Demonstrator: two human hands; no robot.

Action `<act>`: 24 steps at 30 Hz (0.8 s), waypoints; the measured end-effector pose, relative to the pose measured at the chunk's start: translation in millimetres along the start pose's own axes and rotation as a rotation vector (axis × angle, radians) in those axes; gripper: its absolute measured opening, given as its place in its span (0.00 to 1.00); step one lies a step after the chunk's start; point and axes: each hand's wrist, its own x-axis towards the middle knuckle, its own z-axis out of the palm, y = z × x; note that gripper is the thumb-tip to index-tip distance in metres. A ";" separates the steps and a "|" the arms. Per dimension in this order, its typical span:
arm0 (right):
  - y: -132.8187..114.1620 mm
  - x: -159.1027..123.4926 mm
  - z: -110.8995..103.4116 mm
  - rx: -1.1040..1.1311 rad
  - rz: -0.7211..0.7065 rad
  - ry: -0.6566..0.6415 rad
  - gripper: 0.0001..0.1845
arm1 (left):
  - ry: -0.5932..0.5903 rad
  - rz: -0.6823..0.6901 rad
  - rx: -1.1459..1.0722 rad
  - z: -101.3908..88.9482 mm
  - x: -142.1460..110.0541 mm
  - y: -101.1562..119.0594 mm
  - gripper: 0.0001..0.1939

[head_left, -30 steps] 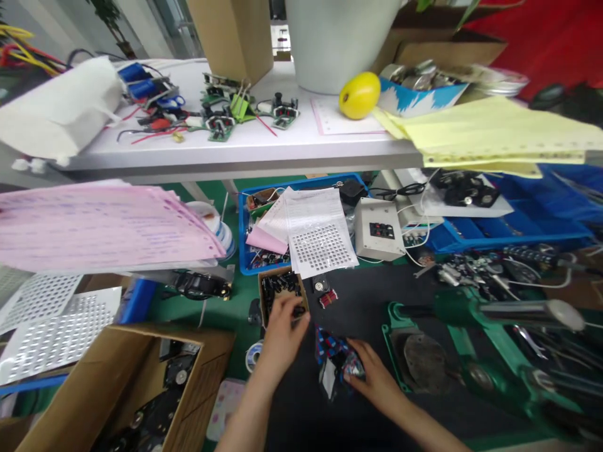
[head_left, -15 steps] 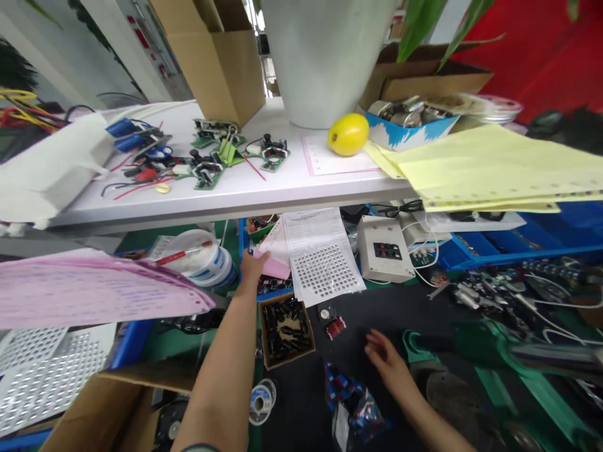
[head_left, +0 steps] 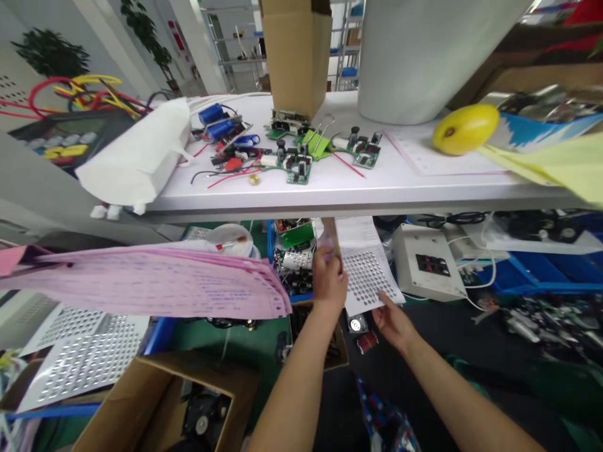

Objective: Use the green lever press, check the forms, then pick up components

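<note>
A long white shelf [head_left: 330,191] runs across the upper half of the frame, carrying a tall cardboard box [head_left: 296,53], a white bag [head_left: 139,157] at left, green circuit boards [head_left: 294,164] in the middle and a yellow mango [head_left: 464,129] at upper right. A stack of pink forms [head_left: 155,289] juts in from the left at mid-height. Below the shelf, at centre, a blue bin [head_left: 289,260] holds small parts. A white perforated sheet [head_left: 370,276] lies partly over the bin. The left hand [head_left: 330,282], just below frame centre, pinches the papers at the sheet's left edge, fingers closed on them. The right hand [head_left: 393,317], just right of it, touches the sheet's lower corner with loosely open fingers.
</note>
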 end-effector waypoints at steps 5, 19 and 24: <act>-0.5 2.7 -9.7 -0.041 -0.063 -0.013 0.11 | -0.243 0.267 0.025 13.1 -28.1 37.3 0.13; 8.1 -0.5 -5.1 -0.203 -0.131 0.080 0.08 | -0.018 -0.170 -0.376 -21.6 -19.5 27.1 0.12; 19.4 -3.0 -4.4 -0.291 -0.394 0.129 0.15 | 0.294 -0.457 -0.713 -56.8 -15.3 -32.0 0.27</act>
